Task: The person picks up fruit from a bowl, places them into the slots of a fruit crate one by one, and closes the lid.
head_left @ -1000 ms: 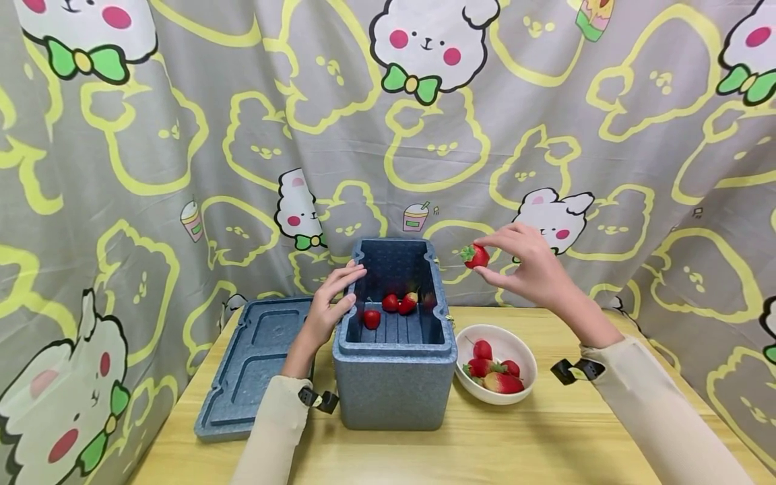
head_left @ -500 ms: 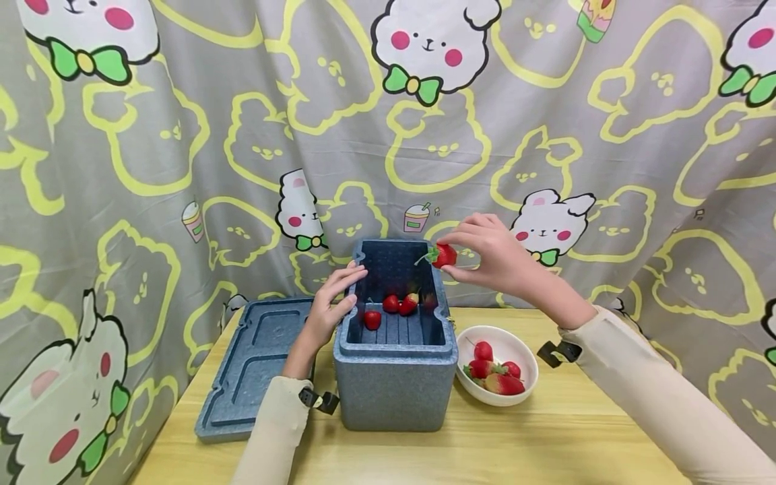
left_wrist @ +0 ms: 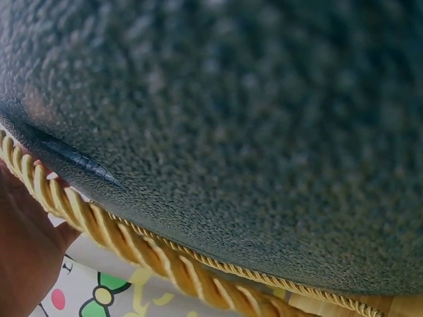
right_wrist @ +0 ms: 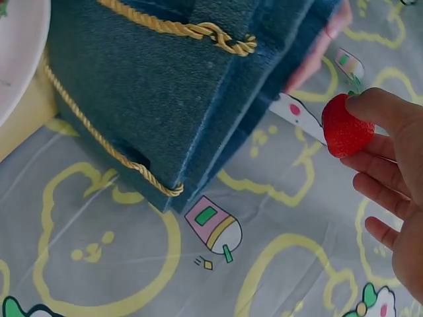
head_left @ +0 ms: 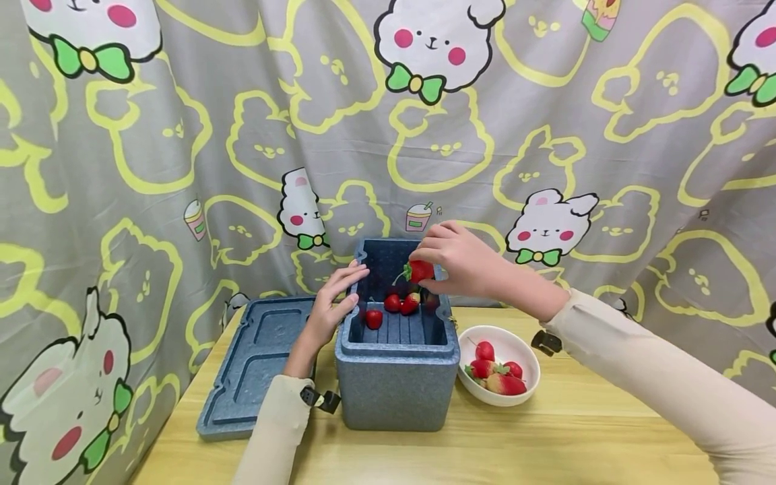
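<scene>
Over the opening of the blue-grey foam box (head_left: 397, 391), my right hand (head_left: 457, 261) pinches a strawberry (head_left: 421, 271) between thumb and fingers. The right wrist view shows that strawberry (right_wrist: 346, 127) with its green stem pointing away from the palm. My left hand (head_left: 330, 310) rests with extended fingers on the box's left rim. Down on the ribbed box floor lie a strawberry (head_left: 373, 318) on the left and two more strawberries (head_left: 409, 303) side by side farther back. In the left wrist view the box wall (left_wrist: 231, 132) fills most of the picture, and part of my left hand (left_wrist: 30, 244) shows.
A white bowl (head_left: 533, 377) with several strawberries (head_left: 506, 384) stands right of the box. The box's lid (head_left: 254, 364) lies on the wooden table (head_left: 515, 444) at the left. Gold rope (right_wrist: 112, 148) runs along the box side. A patterned curtain (head_left: 339, 135) hangs close behind.
My right hand has carried the strawberry leftward from beside the box, past its right rim, to over the opening, ending slightly lower. The left hand stays on the rim.
</scene>
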Motion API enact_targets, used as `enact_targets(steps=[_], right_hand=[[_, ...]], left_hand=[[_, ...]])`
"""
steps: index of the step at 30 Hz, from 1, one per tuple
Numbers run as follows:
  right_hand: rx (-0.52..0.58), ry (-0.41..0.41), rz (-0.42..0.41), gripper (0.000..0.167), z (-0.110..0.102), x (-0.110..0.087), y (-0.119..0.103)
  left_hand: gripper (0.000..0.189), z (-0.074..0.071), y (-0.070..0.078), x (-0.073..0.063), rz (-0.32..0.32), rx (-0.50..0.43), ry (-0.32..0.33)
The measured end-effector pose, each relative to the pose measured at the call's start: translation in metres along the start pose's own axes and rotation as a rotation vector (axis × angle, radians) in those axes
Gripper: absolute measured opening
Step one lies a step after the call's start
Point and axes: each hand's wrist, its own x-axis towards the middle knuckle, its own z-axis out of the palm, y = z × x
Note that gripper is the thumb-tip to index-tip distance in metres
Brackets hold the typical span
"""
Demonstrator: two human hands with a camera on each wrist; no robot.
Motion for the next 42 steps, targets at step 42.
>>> enact_targets(steps=[42], right_hand=[[-0.089,-0.179,-0.082,0.032,0.031,0.007,-0.005]], left_hand=[[0.047,-0.001,-0.001,0.001,0.005,0.027,-0.007]])
